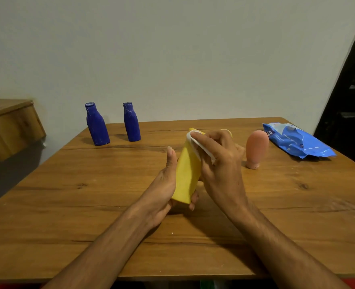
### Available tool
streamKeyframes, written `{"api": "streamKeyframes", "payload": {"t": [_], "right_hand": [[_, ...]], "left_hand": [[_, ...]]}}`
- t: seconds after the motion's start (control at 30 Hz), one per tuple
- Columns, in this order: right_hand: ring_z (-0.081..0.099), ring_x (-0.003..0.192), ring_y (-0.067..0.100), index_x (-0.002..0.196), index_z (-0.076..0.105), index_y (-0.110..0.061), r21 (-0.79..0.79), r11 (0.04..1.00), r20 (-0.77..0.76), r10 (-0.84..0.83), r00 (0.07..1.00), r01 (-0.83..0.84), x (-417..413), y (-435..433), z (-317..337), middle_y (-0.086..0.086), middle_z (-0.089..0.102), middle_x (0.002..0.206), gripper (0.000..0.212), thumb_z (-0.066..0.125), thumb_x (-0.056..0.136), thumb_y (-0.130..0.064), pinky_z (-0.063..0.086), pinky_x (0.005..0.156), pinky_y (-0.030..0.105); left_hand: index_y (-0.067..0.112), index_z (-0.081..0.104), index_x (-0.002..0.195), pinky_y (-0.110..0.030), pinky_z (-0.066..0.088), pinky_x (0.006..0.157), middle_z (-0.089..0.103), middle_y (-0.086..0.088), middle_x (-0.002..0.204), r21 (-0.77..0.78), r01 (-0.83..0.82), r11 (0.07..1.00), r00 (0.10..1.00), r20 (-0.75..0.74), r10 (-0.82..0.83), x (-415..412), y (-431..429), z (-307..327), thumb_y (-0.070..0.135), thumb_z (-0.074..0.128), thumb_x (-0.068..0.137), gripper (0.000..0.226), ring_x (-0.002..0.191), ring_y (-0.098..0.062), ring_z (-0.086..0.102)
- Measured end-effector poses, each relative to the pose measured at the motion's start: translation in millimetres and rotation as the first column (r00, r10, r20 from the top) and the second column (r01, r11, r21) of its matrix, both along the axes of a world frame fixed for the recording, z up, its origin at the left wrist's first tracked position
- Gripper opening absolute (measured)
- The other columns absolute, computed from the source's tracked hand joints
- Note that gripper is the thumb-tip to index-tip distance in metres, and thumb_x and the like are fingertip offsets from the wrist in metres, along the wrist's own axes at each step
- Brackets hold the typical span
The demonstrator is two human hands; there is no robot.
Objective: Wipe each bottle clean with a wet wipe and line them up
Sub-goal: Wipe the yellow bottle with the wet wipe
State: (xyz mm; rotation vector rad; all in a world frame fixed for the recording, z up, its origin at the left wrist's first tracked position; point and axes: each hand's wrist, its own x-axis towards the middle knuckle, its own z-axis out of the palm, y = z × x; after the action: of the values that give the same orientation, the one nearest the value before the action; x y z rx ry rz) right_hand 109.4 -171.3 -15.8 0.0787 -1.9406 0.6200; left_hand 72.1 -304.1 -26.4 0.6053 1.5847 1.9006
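Four bottles: two dark blue plastic bottles, one yellow plastic bottle and one peach-pink rounded bottle share a brown wooden table (72, 205).
Far left pair: the two dark blue plastic bottles (97, 125) (131, 123) stand upright near the back edge, just beside each other but apart, well away from both hands; likely already placed in the line.
Left hand: the left hand (162, 190) is clamped around the lower end of the yellow plastic bottle (188, 174), thumb up along its left side, fingers curled underneath.
Yellow bottle: it is held above the table's middle, tilted with its top pointing away.
Handling: it looks light and stiff, with a smooth skin that may turn slippery once damp, so a firm hold low on the body, clear of the wiped part, seems wise.
Wet wipe: a white wet wipe (199, 146) is pressed against the bottle's upper end.
Right hand: the right hand (218, 161) is closed on the wipe, fingers flattening it onto the bottle.
Pink bottle: the peach-pink rounded bottle (257, 149) stands narrow end down just right of the right hand, apparently not touching it.
Far right: a blue soft plastic wipes packet (297, 140) lies flat.
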Motion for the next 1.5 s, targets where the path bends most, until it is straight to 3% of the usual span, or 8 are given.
{"api": "streamKeyframes", "payload": {"t": [0.1, 0.27, 0.47, 0.63, 0.9, 1.1, 1.3, 1.5], "right_hand": [[0.046, 0.095, 0.005, 0.119, 0.066, -0.022, -0.02, 1.0, -0.034, -0.01, 0.999, 0.009, 0, 0, 0, -0.001, 0.056, 0.101, 0.04, 0.071, 0.083, -0.006, 0.037, 0.077, 0.041], [0.051, 0.094, 0.014, 0.118, 0.065, -0.023, -0.036, 0.999, -0.049, 0.011, 0.999, -0.013, -2, 6, 3, -0.005, 0.049, 0.102, 0.033, 0.062, 0.087, -0.012, 0.047, 0.068, 0.054], [0.034, 0.1, 0.0, 0.117, 0.066, -0.021, 0.088, 0.996, 0.001, -0.007, 1.0, 0.007, 0, 1, 0, 0.005, 0.055, 0.108, 0.041, 0.069, 0.081, -0.003, 0.04, 0.076, 0.044], [0.051, 0.094, 0.013, 0.119, 0.067, -0.024, -0.077, 0.997, -0.06, 0.013, 0.998, -0.018, 0, 4, 6, -0.005, 0.049, 0.102, 0.033, 0.062, 0.088, -0.013, 0.044, 0.073, 0.05], [0.053, 0.092, 0.012, 0.126, 0.061, -0.026, -0.119, 0.99, -0.078, 0.061, 0.995, -0.07, -1, 2, 5, -0.012, 0.049, 0.101, 0.037, 0.051, 0.091, -0.03, 0.048, 0.07, 0.051], [0.055, 0.091, 0.018, 0.122, 0.065, -0.02, -0.119, 0.991, -0.076, 0.049, 0.996, -0.057, -1, 5, 4, -0.003, 0.055, 0.101, 0.033, 0.061, 0.09, -0.015, 0.048, 0.07, 0.05], [0.058, 0.091, 0.016, 0.123, 0.064, -0.021, -0.116, 0.986, -0.083, 0.111, 0.99, -0.12, -5, 3, 1, -0.003, 0.059, 0.1, 0.031, 0.061, 0.092, -0.018, 0.049, 0.07, 0.051], [0.061, 0.091, 0.015, 0.12, 0.066, -0.021, -0.141, 0.983, -0.094, 0.104, 0.99, -0.117, -6, 7, 2, -0.003, 0.064, 0.1, 0.031, 0.064, 0.09, -0.011, 0.048, 0.071, 0.052]], "left_hand": [[0.019, 0.055, 0.127, -0.036, 0.051, 0.06, 0.065, -0.015, 0.095, -0.031, 0.014, 0.999, 1.0, -0.011, -0.015, 3, 0, 2, 0.08, 0.03, 0.078, 0.082, 0.068, -0.024, 0.062], [0.019, 0.056, 0.121, -0.034, 0.05, 0.056, 0.071, 0.002, 0.075, -0.181, 0.0, 0.983, 0.994, -0.11, -0.02, 7, -1, 4, 0.078, 0.028, 0.077, 0.078, 0.062, -0.019, 0.06], [0.016, 0.06, 0.118, -0.035, 0.05, 0.059, 0.065, -0.015, 0.086, -0.114, -0.027, 0.993, 0.998, -0.064, 0.019, 5, -1, 4, 0.082, 0.032, 0.075, 0.084, 0.067, -0.024, 0.061], [0.023, 0.061, 0.11, -0.034, 0.049, 0.059, 0.071, 0.002, 0.074, -0.066, -0.01, 0.998, 1.0, -0.004, 0.01, 9, -1, 8, 0.075, 0.03, 0.079, 0.068, 0.064, -0.02, 0.06], [0.018, 0.054, 0.129, -0.034, 0.05, 0.056, 0.072, -0.009, 0.095, 0.101, -0.071, 0.992, 0.991, 0.117, 0.059, 5, -1, 10, 0.077, 0.032, 0.077, 0.082, 0.063, -0.021, 0.059], [0.02, 0.053, 0.129, -0.033, 0.05, 0.054, 0.073, -0.007, 0.093, 0.055, -0.001, 0.998, 0.99, 0.141, -0.007, 6, -4, 13, 0.078, 0.033, 0.077, 0.08, 0.062, -0.02, 0.058], [0.016, 0.053, 0.129, -0.033, 0.047, 0.05, 0.073, -0.011, 0.091, 0.239, -0.105, 0.965, 0.953, 0.3, 0.03, 9, 0, 17, 0.076, 0.032, 0.084, 0.077, 0.058, -0.021, 0.055], [0.019, 0.053, 0.127, -0.03, 0.048, 0.046, 0.073, -0.013, 0.095, 0.205, -0.04, 0.978, 0.953, 0.301, -0.024, 9, -3, 16, 0.077, 0.034, 0.082, 0.076, 0.056, -0.019, 0.054]]}}
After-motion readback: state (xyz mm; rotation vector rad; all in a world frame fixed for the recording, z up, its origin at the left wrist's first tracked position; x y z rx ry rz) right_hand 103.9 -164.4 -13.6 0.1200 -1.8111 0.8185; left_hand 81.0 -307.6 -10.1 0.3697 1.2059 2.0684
